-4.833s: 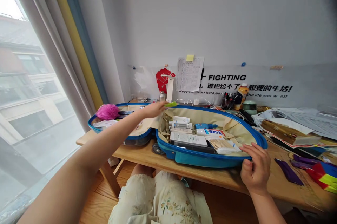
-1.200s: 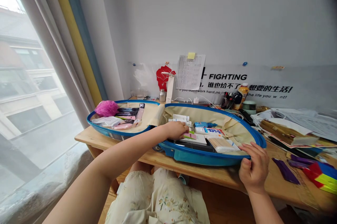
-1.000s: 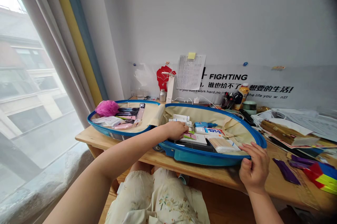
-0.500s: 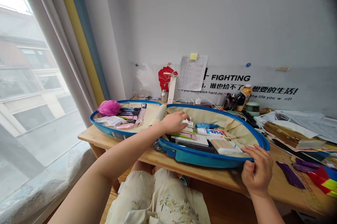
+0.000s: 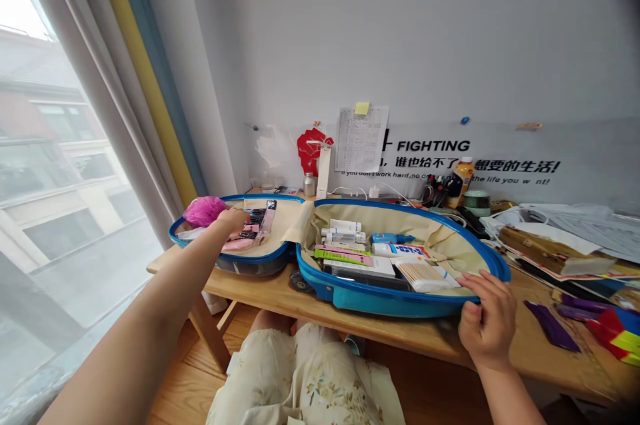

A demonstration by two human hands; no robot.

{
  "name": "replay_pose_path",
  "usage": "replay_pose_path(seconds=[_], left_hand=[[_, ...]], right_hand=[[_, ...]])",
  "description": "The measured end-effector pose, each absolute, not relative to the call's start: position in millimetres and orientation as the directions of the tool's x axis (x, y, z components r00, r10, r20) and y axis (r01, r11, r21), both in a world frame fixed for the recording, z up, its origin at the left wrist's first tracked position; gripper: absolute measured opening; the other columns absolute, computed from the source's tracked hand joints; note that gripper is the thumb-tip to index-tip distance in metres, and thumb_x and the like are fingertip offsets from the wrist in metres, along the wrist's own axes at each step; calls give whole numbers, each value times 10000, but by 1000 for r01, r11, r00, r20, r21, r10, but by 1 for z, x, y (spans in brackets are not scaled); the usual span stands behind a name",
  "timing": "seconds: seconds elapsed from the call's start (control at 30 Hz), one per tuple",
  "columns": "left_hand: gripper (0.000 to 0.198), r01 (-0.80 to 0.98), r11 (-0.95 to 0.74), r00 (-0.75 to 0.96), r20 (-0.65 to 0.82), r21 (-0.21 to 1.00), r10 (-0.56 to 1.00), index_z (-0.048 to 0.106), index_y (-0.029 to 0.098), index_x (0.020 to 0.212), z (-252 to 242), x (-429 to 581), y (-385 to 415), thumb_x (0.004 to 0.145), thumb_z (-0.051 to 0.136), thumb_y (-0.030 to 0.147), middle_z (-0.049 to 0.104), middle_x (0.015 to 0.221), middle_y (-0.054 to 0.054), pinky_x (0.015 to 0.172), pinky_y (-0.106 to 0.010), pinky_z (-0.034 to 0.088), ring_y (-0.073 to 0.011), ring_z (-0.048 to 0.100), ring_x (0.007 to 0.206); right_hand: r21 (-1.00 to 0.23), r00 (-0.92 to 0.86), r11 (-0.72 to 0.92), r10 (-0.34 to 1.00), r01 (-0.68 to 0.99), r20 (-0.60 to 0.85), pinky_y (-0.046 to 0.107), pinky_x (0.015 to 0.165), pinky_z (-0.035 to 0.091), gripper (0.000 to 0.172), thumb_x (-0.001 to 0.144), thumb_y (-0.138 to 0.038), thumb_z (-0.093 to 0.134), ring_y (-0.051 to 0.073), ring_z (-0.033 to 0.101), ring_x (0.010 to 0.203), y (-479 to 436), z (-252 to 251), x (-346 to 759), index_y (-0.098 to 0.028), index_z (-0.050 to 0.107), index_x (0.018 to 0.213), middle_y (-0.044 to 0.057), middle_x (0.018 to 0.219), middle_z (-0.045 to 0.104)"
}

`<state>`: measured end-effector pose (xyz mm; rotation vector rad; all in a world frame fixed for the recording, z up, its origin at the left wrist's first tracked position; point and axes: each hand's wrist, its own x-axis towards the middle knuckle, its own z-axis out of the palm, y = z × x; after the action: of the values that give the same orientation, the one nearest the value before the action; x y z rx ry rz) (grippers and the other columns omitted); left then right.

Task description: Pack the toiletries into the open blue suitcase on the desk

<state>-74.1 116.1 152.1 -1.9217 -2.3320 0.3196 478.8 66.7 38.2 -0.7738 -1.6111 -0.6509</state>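
Note:
A blue suitcase lies spread open on a wooden desk. My left hand reaches into its left half, beside a pink bath pouf and close to some dark, slim items; its fingers are mostly hidden and blurred. My right hand grips the rim at the right front corner, fingers over the edge and thumb outside. In the right half lie white tubes, a blue bottle, a toothpaste tube, a green and pink packet, a white box and a pack of cotton swabs.
Papers and a brown folder are piled on the desk at right, with a purple pouch in front. An orange-labelled bottle and a green jar stand behind the case. A curtained window is at left.
My left hand has moved from the white items in the right half over to the left half. The white tubes now show uncovered. My right hand stays at the rim.

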Motion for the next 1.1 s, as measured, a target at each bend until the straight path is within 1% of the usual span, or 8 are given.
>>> replay_pose_path(seconds=[0.2,0.3,0.5,0.73,0.83,0.93,1.0,1.1], left_hand=[[447,963,114,-142,-102,-245,985,621,241,1248,139,-89,123,802,618,203,623,1332,-134,956,-357,503,-285,590,1225],[493,968,72,-100,-107,-239,989,588,260,1280,136,-90,126,793,627,197,597,1348,-127,977,-358,488,-275,590,1221],[448,967,46,-78,-117,-250,990,596,211,1251,131,-93,126,805,628,233,592,1321,-165,995,-399,479,-307,573,1235],[492,958,43,-88,-148,-285,985,643,195,1219,133,-101,124,733,717,192,610,1318,-170,1021,-399,466,-326,543,1273],[394,951,59,-112,-162,-302,980,646,180,1201,134,-104,124,818,712,249,609,1315,-157,1008,-430,482,-311,549,1258],[332,947,82,-140,-170,-310,975,620,166,1208,136,-106,124,937,623,358,613,1278,-111,969,-467,516,-253,595,1164],[349,946,93,-155,-180,-309,971,604,165,1221,137,-106,123,954,603,391,615,1251,-93,940,-462,536,-228,616,1102],[364,948,105,-169,-197,-301,966,592,170,1241,138,-105,122,953,605,392,613,1245,-95,909,-441,551,-222,624,1073]], right_hand=[[13,-116,625,125,781,985,488,962,443,331,994,-396,353,303,610,1123,67,38,480,-187,601,1062,120,1000,669],[-9,-108,623,149,782,983,492,962,442,335,990,-408,357,303,613,1113,67,38,480,-191,605,1048,116,990,667],[-2,-103,628,132,779,986,488,958,448,320,981,-395,372,301,614,1105,68,37,480,-194,613,1041,114,991,669],[3,-102,632,120,775,987,484,970,440,313,981,-377,376,301,617,1110,68,39,479,-192,615,1060,115,1002,678],[0,-97,633,118,774,988,486,971,439,310,983,-381,377,304,615,1122,68,38,479,-192,612,1054,114,997,678],[4,-104,625,123,781,987,488,974,438,309,984,-375,372,303,614,1131,68,37,479,-192,608,1064,114,1006,679],[6,-109,622,128,783,986,487,978,435,310,986,-373,369,301,614,1132,68,36,480,-189,605,1071,116,1014,679],[-4,-100,625,131,781,986,480,974,440,307,985,-381,377,295,614,1123,68,36,480,-191,608,1059,112,1008,678]])
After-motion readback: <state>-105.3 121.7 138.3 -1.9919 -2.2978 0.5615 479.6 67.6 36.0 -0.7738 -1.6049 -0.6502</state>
